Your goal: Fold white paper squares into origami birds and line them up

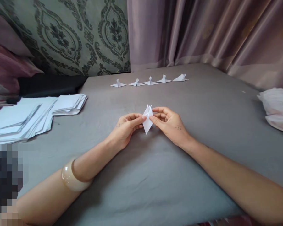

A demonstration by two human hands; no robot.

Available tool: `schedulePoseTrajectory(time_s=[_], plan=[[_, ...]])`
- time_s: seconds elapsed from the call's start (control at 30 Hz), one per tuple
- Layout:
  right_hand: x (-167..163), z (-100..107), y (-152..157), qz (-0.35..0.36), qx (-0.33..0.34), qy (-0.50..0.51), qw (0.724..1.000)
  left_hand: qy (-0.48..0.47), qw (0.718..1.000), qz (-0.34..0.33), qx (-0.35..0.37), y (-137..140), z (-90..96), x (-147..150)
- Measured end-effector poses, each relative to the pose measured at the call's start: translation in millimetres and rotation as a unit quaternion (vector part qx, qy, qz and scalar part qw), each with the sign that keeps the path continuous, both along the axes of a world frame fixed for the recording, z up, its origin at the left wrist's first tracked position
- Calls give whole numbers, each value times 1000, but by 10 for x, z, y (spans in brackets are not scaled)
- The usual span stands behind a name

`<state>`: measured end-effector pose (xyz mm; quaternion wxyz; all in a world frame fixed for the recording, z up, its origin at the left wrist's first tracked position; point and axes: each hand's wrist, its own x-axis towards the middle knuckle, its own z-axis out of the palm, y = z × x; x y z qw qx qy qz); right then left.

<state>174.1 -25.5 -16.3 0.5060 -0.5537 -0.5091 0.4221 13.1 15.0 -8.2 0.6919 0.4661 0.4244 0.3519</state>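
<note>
Between my two hands, above the grey cloth, is a small white folded paper (pixel 147 124), diamond-shaped with a pointed lower end and split tips at the top. My left hand (pixel 128 127) pinches its left edge, thumb on the front face. From the other side my right hand (pixel 168 124) grips the right edge between thumb and fingers. The fingertips behind the paper are hidden. Farther back, several finished-looking paper cranes (pixel 150 81) stand in a row, their wings spread flat.
Stacks of white paper sheets (pixel 41 110) lie at the left, a smaller stack (pixel 69 103) on their right side. Behind them is a black cloth (pixel 54 84). A crumpled white bundle (pixel 277 106) sits at the right edge. Curtains (pixel 153 34) and a patterned wall (pixel 85 31) border the grey surface (pixel 202 103).
</note>
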Motion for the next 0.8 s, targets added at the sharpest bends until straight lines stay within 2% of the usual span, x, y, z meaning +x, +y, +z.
schedulePoseTrajectory(time_s=[0.17, 0.27, 0.4, 0.5, 0.6, 0.8], plan=[[70, -38, 40, -2, -32, -12, 999, 76, 994, 4, 82, 25, -54, -20], [104, -68, 50, -9, -29, -98, 995, 133, 980, -10, 150, 21, -80, -30], [94, -72, 30, -13, -4, -229, 973, 246, 933, -49, 256, -3, -76, -33], [61, -60, 11, 0, 5, -287, 958, 320, 888, -60, 324, -10, -75, -34], [41, -73, 7, 1, 25, -334, 942, 353, 851, -74, 381, -5, -93, -45], [114, -97, -6, 22, 42, -385, 922, 354, 824, -114, 428, -7, -141, -84]])
